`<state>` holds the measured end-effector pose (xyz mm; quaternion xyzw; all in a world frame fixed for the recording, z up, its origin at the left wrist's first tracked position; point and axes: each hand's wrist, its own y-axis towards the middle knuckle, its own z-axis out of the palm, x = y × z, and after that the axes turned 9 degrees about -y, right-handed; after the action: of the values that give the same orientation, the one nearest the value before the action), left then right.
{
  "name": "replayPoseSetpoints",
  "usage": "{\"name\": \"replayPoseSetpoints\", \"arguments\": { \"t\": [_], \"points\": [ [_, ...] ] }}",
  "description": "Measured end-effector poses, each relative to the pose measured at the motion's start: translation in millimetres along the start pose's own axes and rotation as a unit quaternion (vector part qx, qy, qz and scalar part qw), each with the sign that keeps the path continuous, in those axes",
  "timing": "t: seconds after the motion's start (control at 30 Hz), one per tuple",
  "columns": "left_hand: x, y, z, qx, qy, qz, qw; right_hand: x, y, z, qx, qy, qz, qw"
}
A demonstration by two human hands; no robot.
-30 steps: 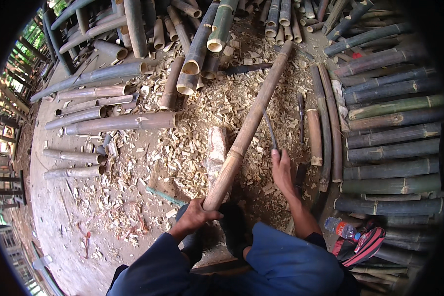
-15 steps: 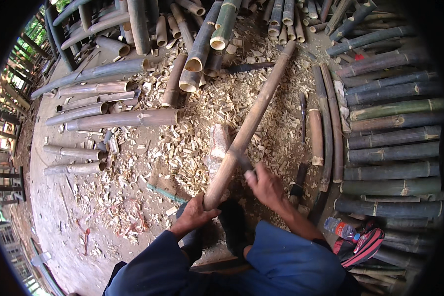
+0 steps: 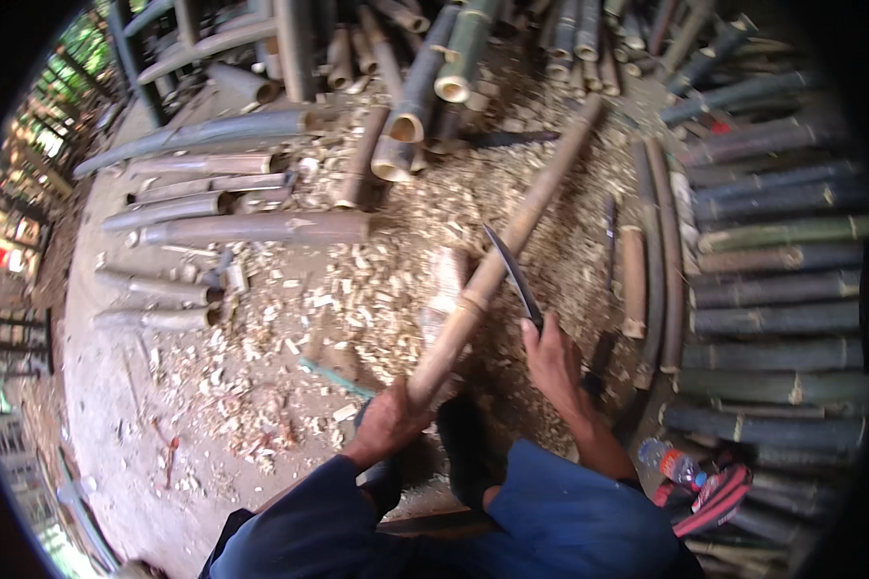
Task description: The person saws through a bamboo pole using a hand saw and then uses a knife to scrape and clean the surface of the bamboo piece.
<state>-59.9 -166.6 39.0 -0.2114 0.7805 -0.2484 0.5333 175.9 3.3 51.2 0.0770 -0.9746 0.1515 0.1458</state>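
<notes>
A long, pale brown bamboo pole (image 3: 521,227) slants from near my feet up to the far right. My left hand (image 3: 388,423) is wrapped round its near end. Under the pole's middle sits a wooden block (image 3: 446,280), partly hidden by it. My right hand (image 3: 554,365), just right of the pole, grips a machete (image 3: 518,277) with a dark, slightly curved blade. The blade points up and left, its tip overlapping the pole in view; whether it touches, I cannot tell. Its handle is mostly covered by my fingers.
Wood chips (image 3: 348,299) litter the ground. Cut bamboo pieces lie at the left (image 3: 261,228) and far side (image 3: 410,106), with a row of dark bamboo (image 3: 777,318) along the right. A plastic bottle (image 3: 668,459) and a red-and-black bag (image 3: 719,499) lie at lower right.
The machete has come away from the pole's joint, and my right hand has shifted right with its blade now raised up-left. My left hand keeps hold of the pole. The whole view has shifted slightly.
</notes>
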Motion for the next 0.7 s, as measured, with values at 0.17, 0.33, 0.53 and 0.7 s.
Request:
{"name": "replayPoseSetpoints", "arguments": {
  "t": [0.17,0.33,0.53,0.7],
  "points": [
    [13.2,4.0,8.5,-0.009,0.027,0.033,0.999,25.8,-43.0,8.3,0.049,-0.104,-0.215,0.97],
    [16.3,-8.6,4.8,-0.044,0.012,0.07,0.997,17.5,-13.9,17.7,-0.01,-0.043,-0.077,0.996],
    [16.1,-8.8,9.0,-0.033,-0.025,0.062,0.997,10.3,-18.7,34.9,-0.015,-0.006,-0.13,0.991],
    [9.1,-8.0,6.8,-0.035,-0.043,0.061,0.997,20.4,-28.7,16.2,0.038,-0.02,-0.191,0.981]
  ]
}}
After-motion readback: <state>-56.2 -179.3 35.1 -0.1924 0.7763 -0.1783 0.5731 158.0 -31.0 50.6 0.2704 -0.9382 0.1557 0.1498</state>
